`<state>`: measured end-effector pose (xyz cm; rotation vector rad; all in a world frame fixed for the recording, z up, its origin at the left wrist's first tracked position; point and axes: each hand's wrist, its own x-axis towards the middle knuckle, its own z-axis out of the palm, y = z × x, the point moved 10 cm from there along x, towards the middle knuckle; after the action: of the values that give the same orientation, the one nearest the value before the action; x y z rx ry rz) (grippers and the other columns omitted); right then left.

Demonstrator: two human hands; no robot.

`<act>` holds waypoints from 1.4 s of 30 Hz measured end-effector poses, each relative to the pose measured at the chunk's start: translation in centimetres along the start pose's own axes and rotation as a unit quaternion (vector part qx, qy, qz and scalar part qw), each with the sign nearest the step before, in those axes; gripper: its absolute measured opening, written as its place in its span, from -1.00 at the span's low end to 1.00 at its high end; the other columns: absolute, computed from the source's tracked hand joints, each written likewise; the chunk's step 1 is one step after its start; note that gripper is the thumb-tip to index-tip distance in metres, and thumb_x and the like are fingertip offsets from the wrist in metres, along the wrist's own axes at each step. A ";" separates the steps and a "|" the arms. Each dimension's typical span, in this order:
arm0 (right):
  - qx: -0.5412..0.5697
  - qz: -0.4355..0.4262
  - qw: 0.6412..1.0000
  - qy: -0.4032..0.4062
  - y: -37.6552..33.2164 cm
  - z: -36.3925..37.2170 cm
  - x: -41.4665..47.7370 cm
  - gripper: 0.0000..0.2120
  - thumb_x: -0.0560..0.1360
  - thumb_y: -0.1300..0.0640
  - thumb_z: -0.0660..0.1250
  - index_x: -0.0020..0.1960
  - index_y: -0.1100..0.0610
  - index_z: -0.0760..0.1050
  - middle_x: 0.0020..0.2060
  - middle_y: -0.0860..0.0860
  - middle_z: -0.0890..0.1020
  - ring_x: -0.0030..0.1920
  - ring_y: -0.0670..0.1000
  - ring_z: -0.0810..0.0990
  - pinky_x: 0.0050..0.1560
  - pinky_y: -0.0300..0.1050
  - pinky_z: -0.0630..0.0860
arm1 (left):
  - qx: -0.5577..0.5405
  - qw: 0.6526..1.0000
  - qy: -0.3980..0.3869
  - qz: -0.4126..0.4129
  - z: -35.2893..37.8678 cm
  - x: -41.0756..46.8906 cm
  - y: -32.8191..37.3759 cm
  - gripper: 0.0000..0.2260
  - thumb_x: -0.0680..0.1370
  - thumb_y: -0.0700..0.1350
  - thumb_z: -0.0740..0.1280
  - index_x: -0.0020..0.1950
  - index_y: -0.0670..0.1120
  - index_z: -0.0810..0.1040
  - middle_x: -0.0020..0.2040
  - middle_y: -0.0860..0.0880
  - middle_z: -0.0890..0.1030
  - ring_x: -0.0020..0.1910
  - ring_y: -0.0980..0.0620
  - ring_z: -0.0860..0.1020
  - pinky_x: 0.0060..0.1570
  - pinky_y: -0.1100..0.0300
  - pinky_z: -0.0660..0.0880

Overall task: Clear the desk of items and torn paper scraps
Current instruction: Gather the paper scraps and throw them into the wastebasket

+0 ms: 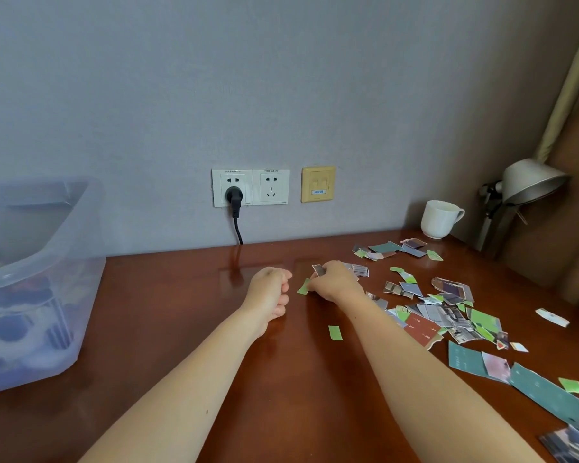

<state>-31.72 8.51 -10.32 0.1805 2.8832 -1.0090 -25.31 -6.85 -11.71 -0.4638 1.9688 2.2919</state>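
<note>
I see one brown wooden desk [188, 345] against a grey wall. On its left end stands one clear plastic bin [30, 279]; dark things lie inside, too blurred to name. At the far right is one metal desk lamp [528, 182], with one white mug [438, 218] just beside it on the desk.

The torn paper scraps [445, 315] cover the right half of the desk, from near the mug down to the front edge. They overlap too much for me to count. Most are green, teal, grey or red.

There are two hands. The left hand [269, 295] rests on the desk in a fist, and I see no paper in it. The right hand [335, 280], just beside it, curls its fingers round one grey scrap [320, 270]. One green scrap [304, 287] touches its lower fingers.

The wall has three plates: two white sockets [271, 187], one holding a black plug [233, 195], and one yellowish plate [318, 183]. One small green piece [335, 332] lies alone between the forearms.
</note>
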 end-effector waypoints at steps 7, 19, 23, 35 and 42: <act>0.379 0.023 0.925 -0.005 1.3 -2.0 -3.2 -0.98 0.47 0.22 0.25 -0.13 0.14 0.44 -0.27 0.07 0.42 -0.45 -0.03 0.29 -0.48 -0.20 0.22 | 0.343 0.924 -0.082 0.145 3.8 -2.3 1.2 -0.83 0.49 -0.19 0.31 0.02 0.00 0.61 -0.11 0.12 0.53 -0.05 0.12 0.53 -0.03 0.20 0.50; 0.538 0.134 0.832 -0.006 6.4 -1.5 -8.2 -0.89 0.51 0.27 0.21 0.02 0.20 0.46 -0.26 0.09 0.49 -0.38 -0.02 0.45 -0.58 -0.29 0.31 | 0.562 0.803 -0.124 0.152 6.7 -4.3 -0.2 -0.73 0.46 0.11 0.44 0.09 0.04 0.58 0.12 0.08 0.57 0.08 0.03 0.55 0.07 0.12 0.50; 0.557 0.129 0.820 -0.013 6.4 -1.6 -9.1 -0.73 0.49 0.31 0.16 0.12 0.21 0.54 -0.13 0.11 0.53 -0.31 0.02 0.54 -0.55 -0.26 0.39 | 0.560 0.808 -0.115 0.142 6.6 -4.1 -0.5 -0.67 0.46 0.10 0.44 0.16 0.00 0.58 0.16 0.04 0.59 0.11 0.00 0.56 0.15 0.06 0.50; 0.630 0.136 0.762 -0.064 5.5 0.2 -12.5 -0.83 0.48 0.38 0.09 -0.09 0.20 0.42 -0.23 0.13 0.47 -0.36 0.01 0.48 -0.55 -0.30 0.43 | 0.226 0.962 -0.083 0.126 4.2 -7.0 -0.4 -0.92 0.57 -0.10 0.32 0.04 -0.03 0.57 -0.12 0.06 0.53 -0.27 0.13 0.44 -0.37 0.32 0.37; 0.647 0.105 0.716 -0.238 -1.0 4.7 -16.6 -0.94 0.45 0.24 0.16 -0.19 0.12 0.34 -0.40 0.00 0.36 -0.47 -0.07 0.27 -0.62 -0.32 0.14 | -0.232 0.960 -0.092 -0.126 -1.3 -11.3 -4.4 -0.78 0.63 -0.03 0.22 -0.19 -0.06 0.42 -0.37 0.01 0.43 -0.56 0.14 0.30 -0.61 0.35 0.12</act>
<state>-15.29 3.42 -11.49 0.2437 1.2127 -2.3284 -13.24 -5.87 -12.89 -0.4782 1.2044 2.5066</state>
